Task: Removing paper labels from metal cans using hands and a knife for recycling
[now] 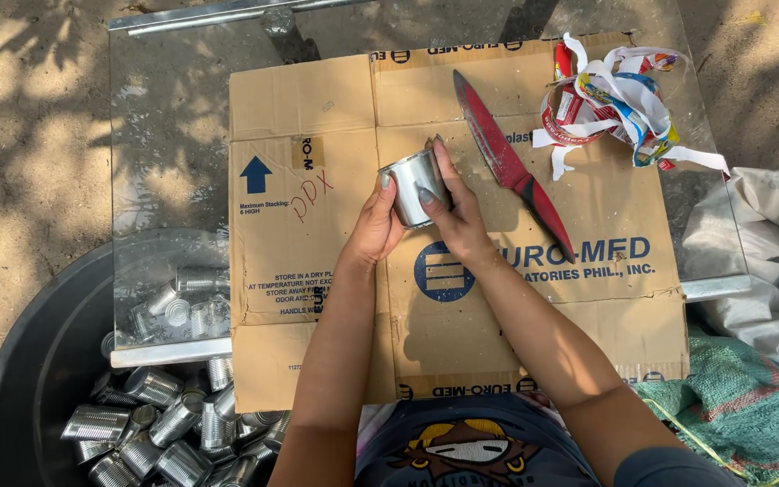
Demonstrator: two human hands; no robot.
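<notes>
Both hands are holding one bare metal can [414, 185] above a flattened cardboard sheet [317, 108]. The left hand [373, 225] is closing around the can's near-left side, and the right hand [455, 212] is clamping its right side, with fingers [446, 171] reaching up to the rim. The can is sitting between the two palms, just beyond the wrists.

Orientation: the can's long axis is running up and away from the person, tilted slightly left. The open mouth is pointing toward the far edge of the sheet; the closed base is facing the wrists.

Hazards, as judged:
- The cut rim is probably sharp; fingertips resting on it are risking a cut if the can is turning in the grip.
- The smooth wall is offering little friction, so a loose grip is likely to let it slip onto the cardboard.
- A red knife [508, 162] is lying just right of the right hand, blade pointing away; a careless sideways reach is risking contact.

Torn label strips [619, 99] are lying further right of it. A dark tub [29, 361] of stripped cans [151, 424] is standing to the near left.
</notes>
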